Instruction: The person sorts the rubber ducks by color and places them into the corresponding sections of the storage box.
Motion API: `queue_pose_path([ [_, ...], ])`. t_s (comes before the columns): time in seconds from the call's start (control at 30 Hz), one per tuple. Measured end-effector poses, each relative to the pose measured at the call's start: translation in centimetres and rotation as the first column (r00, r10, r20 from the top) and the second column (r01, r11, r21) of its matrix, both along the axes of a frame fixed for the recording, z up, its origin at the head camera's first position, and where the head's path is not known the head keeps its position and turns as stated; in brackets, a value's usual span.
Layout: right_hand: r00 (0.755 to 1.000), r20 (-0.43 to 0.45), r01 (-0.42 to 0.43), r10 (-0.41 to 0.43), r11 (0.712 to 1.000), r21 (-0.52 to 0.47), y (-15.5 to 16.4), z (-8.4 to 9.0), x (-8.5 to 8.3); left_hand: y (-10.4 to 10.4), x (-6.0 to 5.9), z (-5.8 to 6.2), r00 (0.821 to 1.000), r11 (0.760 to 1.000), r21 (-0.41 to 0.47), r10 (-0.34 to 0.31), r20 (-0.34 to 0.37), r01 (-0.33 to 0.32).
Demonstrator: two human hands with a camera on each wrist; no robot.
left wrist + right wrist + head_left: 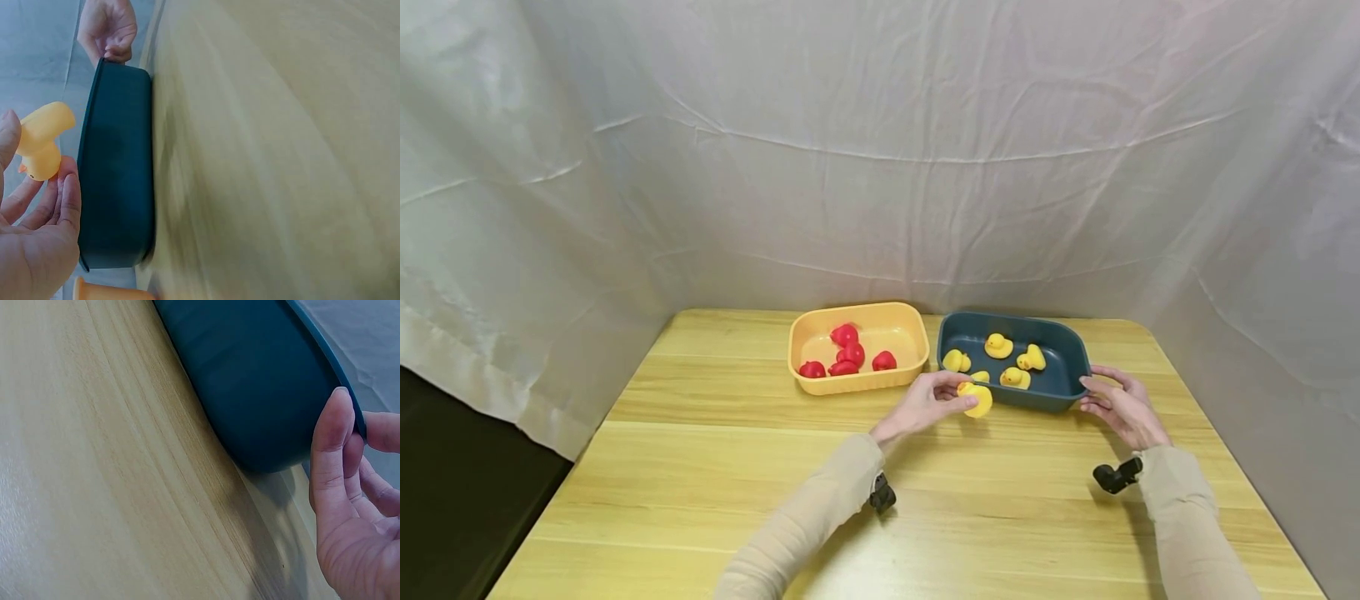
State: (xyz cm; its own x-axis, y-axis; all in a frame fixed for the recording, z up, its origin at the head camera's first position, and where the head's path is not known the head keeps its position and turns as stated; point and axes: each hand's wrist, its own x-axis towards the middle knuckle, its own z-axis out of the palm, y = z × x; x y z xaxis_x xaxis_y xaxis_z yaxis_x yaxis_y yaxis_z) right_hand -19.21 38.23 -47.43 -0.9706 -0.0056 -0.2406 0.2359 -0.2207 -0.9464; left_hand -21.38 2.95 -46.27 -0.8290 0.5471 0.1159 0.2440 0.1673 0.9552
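left hand (928,402): pinches yellow rubber duck (977,398) at near rim of dark teal tub (1070,354) | right hand (1122,406): fingers clamp tub's right rim | risk: light fingertip pinch may drop duck onto wooden table (715,467); tub could shift | orange tub (857,382) of red ducks (847,352) left

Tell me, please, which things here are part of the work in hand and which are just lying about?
In hand: yellow duck pinched by left hand; dark blue tub, right hand gripping its rim; ducks in tub.
Lying about: orange tub, red ducks.
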Motion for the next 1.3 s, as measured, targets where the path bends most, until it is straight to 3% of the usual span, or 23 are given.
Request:
queue_pose_path([
  [0.4, 1.0, -0.001, 0.004, -0.004, 1.0, -0.014, 0.0, 0.0, -0.1, -0.5, -1.0, 1.5, 0.999, 1.0, -0.014, 0.014, -0.053, -0.015],
  [0.7, 1.0, 0.004, -0.01, 0.01, 1.0, 0.006, 0.1, 0.0, -0.1, -0.7, -1.7, 2.5, 0.998, 0.999, 0.002, 0.032, -0.046, -0.032],
  [1.3, 1.0, -0.003, -0.009, 0.009, 1.0, -0.011, 0.0, 0.1, 0.0, 0.3, -4.1, 3.5, 0.993, 0.996, -0.009, 0.091, -0.075, -0.092],
])
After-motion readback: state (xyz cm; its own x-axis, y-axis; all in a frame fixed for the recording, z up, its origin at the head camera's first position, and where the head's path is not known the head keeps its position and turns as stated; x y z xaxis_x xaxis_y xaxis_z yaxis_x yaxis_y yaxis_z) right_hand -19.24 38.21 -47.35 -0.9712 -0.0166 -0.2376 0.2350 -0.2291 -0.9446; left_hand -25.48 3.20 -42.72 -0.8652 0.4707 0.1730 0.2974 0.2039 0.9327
